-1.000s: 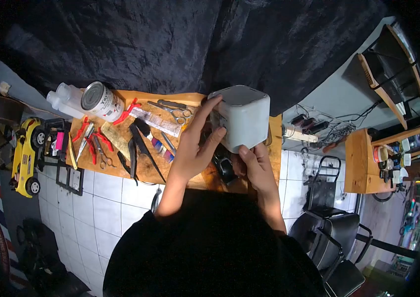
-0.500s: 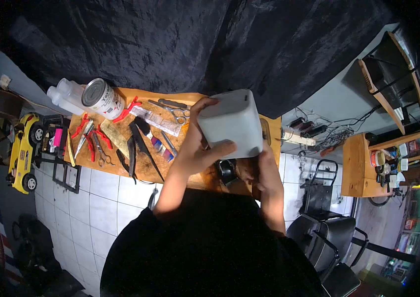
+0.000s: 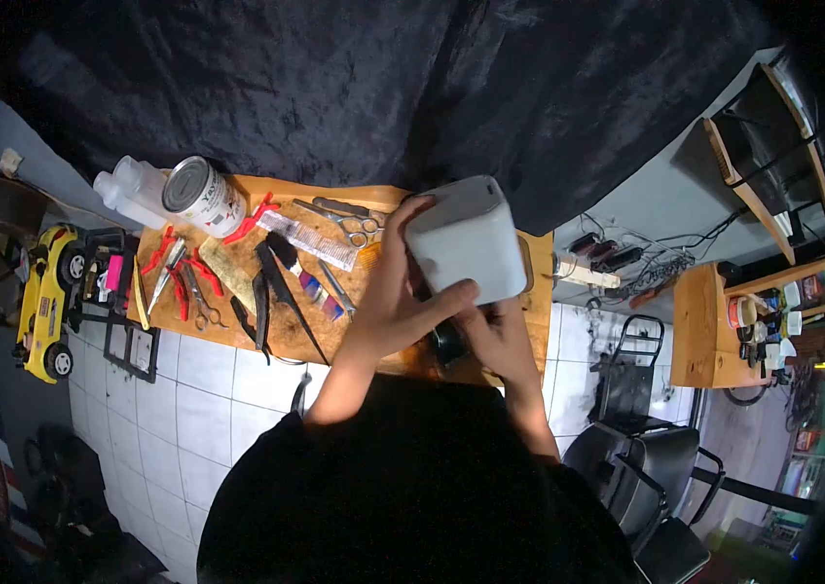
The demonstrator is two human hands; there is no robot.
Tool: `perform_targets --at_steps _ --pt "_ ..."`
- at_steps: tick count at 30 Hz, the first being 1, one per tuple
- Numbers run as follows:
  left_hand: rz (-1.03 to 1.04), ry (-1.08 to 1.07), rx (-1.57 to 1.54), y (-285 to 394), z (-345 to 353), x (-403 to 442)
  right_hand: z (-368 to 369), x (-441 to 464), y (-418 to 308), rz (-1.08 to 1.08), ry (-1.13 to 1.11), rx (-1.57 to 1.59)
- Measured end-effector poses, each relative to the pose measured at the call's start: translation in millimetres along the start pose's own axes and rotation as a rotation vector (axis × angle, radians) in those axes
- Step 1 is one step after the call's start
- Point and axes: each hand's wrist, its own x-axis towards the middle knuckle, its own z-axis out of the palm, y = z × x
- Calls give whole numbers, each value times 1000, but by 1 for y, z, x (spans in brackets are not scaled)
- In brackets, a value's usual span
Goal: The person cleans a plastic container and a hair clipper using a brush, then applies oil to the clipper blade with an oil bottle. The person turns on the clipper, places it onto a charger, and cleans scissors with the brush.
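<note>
A white box with rounded corners [image 3: 466, 243] is held tilted above the wooden table [image 3: 364, 355]. My left hand [image 3: 388, 316] grips its left side, the thumb lying across the lower edge and the fingers wrapped around the far left edge. My right hand [image 3: 500, 341] is at the box's lower edge, close to the left thumb, with its fingertips partly hidden by the box. Just below my hands a black object [image 3: 446, 343] lies on the table, partly covered; its kind is unclear.
Left on the table are scissors [image 3: 203, 302], red-handled clips [image 3: 208, 277], combs [image 3: 276, 287], a brush [image 3: 281, 250], a can [image 3: 203, 195] and clear bottles [image 3: 130, 190]. A dark curtain [image 3: 334, 97] hangs behind. Black chairs [image 3: 651, 477] stand at right.
The box has shifted slightly right and turned a little. My right hand has moved left and inward along its lower edge, nearer to my left thumb.
</note>
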Motion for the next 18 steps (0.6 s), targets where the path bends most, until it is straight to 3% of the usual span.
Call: perform_targets --at_steps 2,7,11,15,18 --pt "20 86 131 -5 8 1 3 -4 7 -18 -19 129" --pt "56 82 -8 -4 -2 5 -10 -8 -7 16 -114 639" --pt "34 89 -23 -11 -6 7 -7 -8 -16 193 -64 807" --pt "-74 35 245 1 -9 5 -3 -2 -5 112 11 406" --pt "-81 -86 41 12 -5 3 2 1 -8 -43 56 215"
